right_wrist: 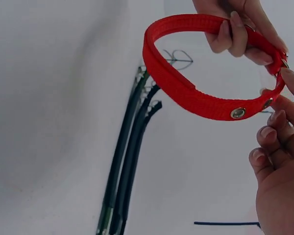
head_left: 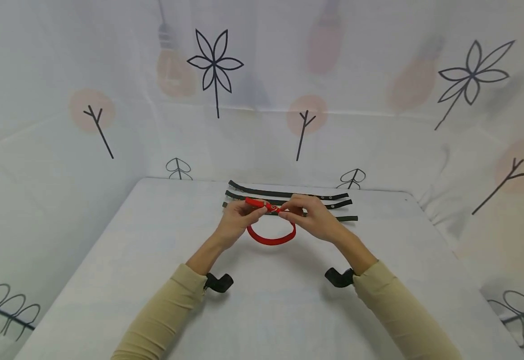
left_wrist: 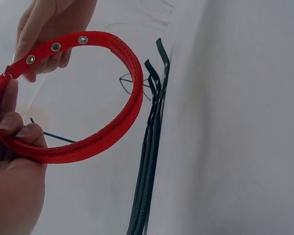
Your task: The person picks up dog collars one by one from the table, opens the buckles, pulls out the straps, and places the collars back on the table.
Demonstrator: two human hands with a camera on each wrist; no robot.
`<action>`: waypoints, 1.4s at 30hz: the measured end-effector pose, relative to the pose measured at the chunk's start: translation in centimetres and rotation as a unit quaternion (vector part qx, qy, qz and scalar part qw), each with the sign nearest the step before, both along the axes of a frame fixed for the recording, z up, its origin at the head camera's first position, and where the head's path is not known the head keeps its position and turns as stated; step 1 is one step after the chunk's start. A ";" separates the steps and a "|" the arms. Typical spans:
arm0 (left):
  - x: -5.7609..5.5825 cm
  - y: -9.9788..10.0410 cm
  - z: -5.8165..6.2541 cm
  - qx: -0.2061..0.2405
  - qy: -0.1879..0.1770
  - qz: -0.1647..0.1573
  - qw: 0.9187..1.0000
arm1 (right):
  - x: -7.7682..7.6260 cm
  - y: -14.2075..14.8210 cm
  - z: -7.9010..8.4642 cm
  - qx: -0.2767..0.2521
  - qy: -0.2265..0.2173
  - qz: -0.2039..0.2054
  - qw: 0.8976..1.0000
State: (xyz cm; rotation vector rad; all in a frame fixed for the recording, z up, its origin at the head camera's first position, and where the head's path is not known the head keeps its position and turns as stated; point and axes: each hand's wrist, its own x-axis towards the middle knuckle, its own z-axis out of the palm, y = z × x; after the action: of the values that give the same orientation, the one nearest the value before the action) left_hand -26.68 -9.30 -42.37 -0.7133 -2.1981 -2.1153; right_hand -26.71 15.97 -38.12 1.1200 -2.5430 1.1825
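Note:
A red collar [head_left: 271, 241] with metal eyelets is bent round into a loop, held up over the table in both hands. My left hand [head_left: 237, 222] grips its buckle end, with fingertips curled over the band in the left wrist view. My right hand [head_left: 312, 216] pinches the eyelet end close by, thumb and forefinger right at the metal buckle [right_wrist: 283, 64]. Eyelets [left_wrist: 56, 47] show along the band near the right fingers in the left wrist view. The loop hangs below the hands in the head view.
Three dark green and black straps [head_left: 284, 193] lie side by side across the far part of the white table [head_left: 266, 310], just behind the hands. White cloth with printed plants [head_left: 214, 62] rises behind and at both sides. A black wrist mount [head_left: 219, 283] sits at each cuff.

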 end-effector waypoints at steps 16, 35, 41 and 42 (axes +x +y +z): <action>0.1 0.1 0.0 -0.031 0.005 -0.027 0.999 | 0.0 -1.5 -0.2 0.014 -0.049 0.011 0.999; -0.3 -1.4 1.3 -0.120 0.036 -0.076 0.989 | 0.1 0.7 0.2 0.041 -0.033 -0.008 0.999; -0.6 -1.6 1.3 -0.128 0.029 -0.078 0.988 | 0.1 0.7 0.3 0.048 -0.049 0.003 0.998; -0.7 -1.6 1.3 -0.130 0.029 -0.075 0.988 | 0.1 0.7 0.3 0.050 -0.049 0.001 0.998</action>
State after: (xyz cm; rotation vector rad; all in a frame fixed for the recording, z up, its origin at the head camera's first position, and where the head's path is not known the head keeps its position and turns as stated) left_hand -27.36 -10.92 -41.05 -0.9708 -2.4876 -1.8563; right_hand -26.61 16.68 -37.77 1.1125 -2.7030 1.1511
